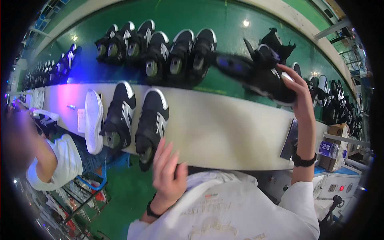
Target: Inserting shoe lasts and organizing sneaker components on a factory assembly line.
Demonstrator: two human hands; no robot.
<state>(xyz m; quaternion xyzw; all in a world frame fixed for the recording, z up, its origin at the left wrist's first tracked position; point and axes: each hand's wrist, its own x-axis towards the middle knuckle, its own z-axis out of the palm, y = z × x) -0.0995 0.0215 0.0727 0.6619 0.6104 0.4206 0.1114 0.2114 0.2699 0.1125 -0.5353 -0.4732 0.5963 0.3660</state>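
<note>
My right hand (pixel 296 83) is closed on a black shoe upper (pixel 266 82) with a pale toe edge. It is held tilted over the green belt, and its far end is smeared by motion. Just beyond it, another black shoe (pixel 276 45) stands with its flaps spread. At the front edge of the white table, my left hand (pixel 170 173) has its fingers stretched out and holds nothing. Its fingertips are near the heel of a black and silver shoe (pixel 152 120); whether they touch, I cannot make out. A second such shoe (pixel 120 116) and a white sole (pixel 94 120) lie left of it.
Several black shoes (pixel 176 56) line the green belt (pixel 228 28) behind the white table (pixel 216 132). More shoes (pixel 334 100) crowd the far right. A bottle (pixel 332 150) with a purple label stands beside a carton (pixel 338 130). At left sits another person in a white shirt (pixel 66 158).
</note>
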